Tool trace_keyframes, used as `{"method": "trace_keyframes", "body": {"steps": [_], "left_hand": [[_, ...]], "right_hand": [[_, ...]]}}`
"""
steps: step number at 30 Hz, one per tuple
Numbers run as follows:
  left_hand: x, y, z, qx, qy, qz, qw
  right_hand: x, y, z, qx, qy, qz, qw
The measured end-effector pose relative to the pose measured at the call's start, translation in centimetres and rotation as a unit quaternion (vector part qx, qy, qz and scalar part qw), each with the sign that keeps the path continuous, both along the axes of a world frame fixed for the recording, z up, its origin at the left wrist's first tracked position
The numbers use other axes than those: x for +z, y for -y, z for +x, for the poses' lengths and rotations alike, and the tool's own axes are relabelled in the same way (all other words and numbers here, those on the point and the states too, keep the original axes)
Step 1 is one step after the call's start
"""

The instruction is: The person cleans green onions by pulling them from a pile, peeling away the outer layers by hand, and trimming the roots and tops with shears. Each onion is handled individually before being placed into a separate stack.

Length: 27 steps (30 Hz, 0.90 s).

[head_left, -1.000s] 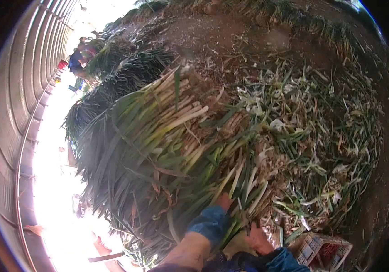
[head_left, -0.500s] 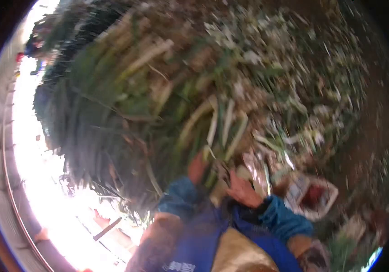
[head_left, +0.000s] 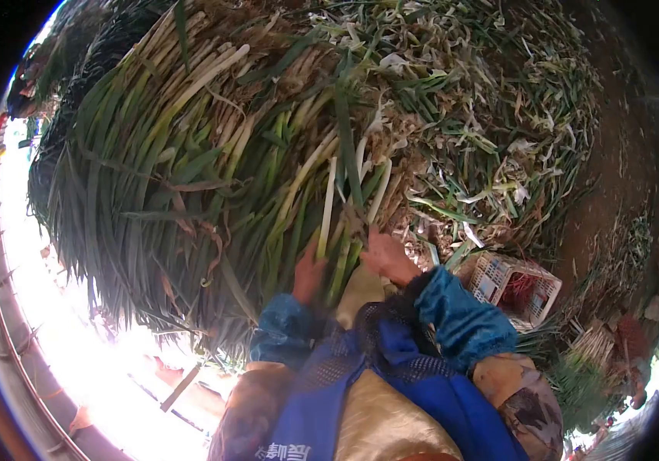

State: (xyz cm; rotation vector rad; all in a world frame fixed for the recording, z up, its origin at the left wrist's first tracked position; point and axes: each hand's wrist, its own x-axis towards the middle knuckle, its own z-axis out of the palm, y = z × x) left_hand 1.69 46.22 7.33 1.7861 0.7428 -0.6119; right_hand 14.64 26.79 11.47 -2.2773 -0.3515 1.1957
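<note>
My left hand [head_left: 310, 273] is closed around a green onion [head_left: 328, 207], whose pale white stalk points away from me. Close beside it, my right hand [head_left: 391, 257] has its fingers curled together. A small dark, brownish piece [head_left: 356, 221] shows at those fingertips; I cannot make out what it is. More white stalks and a long green leaf [head_left: 347, 138] lie just beyond both hands. A large heap of green onions [head_left: 214, 154] spreads to the left and ahead, its dark leaves toward the left edge.
Stripped leaves and peelings [head_left: 483, 131] cover the ground ahead and right. A pale plastic basket [head_left: 517, 290] with something reddish inside stands right of my right hand. A bundle of onions [head_left: 590, 346] lies at far right, near bare brown soil [head_left: 614, 184].
The view has steadied and shifted, so the heap now looks sharper. Both hands stay close together over the stalks; a long green leaf now shows beyond them.
</note>
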Motion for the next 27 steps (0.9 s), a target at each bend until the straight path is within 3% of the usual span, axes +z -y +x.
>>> {"method": "trace_keyframes", "body": {"steps": [3, 6, 11, 15, 17, 18, 19, 21, 22, 24, 26, 27], "left_hand": [[0.6, 0.0, -0.9, 0.059, 0.035, -0.065, 0.996], [4.0, 0.2, 0.0, 0.079, 0.007, -0.079, 0.994], [2.9, 1.4, -0.9, 0.114, 0.048, -0.032, 0.992], [2.0, 1.8, -1.2, -0.052, 0.077, 0.073, 0.993], [1.7, 1.7, 0.3, -0.157, 0.027, 0.115, 0.980], [-0.4, 0.1, 0.8, -0.224, 0.193, 0.232, 0.927], [-2.9, -1.8, 1.6, -0.281, 0.350, 0.336, 0.828], [0.0, -3.2, 6.7, -0.256, 0.139, 0.466, 0.835], [-0.9, -4.5, 7.3, -0.232, 0.075, 0.480, 0.843], [-4.8, -6.5, 5.7, -0.146, 0.029, 0.407, 0.901], [-4.3, -6.3, 5.4, -0.086, 0.012, 0.334, 0.938], [-3.9, -6.0, 5.0, -0.104, -0.029, 0.312, 0.944]], "right_hand": [[-5.5, -0.8, 2.2, -0.024, 0.097, 0.000, 0.995], [-2.8, -1.2, 4.2, 0.006, 0.083, 0.018, 0.996], [0.4, -1.0, 1.3, 0.026, 0.028, 0.036, 0.999], [-4.7, 1.4, 2.0, -0.057, 0.117, 0.028, 0.991], [-2.6, 1.4, 2.8, -0.045, 0.101, 0.018, 0.994], [-2.1, 1.3, 1.9, -0.028, 0.085, 0.024, 0.996], [-1.6, 1.4, 0.9, -0.012, 0.068, 0.028, 0.997], [-0.7, 1.6, -1.1, 0.001, 0.042, 0.074, 0.996], [-0.5, 1.5, -1.7, 0.002, 0.040, 0.080, 0.996], [-0.1, 0.7, -2.1, -0.010, -0.003, 0.045, 0.999], [1.3, 0.0, -2.4, 0.013, -0.024, 0.040, 0.999], [1.8, -0.2, -2.7, 0.022, -0.037, 0.038, 0.998]]}}
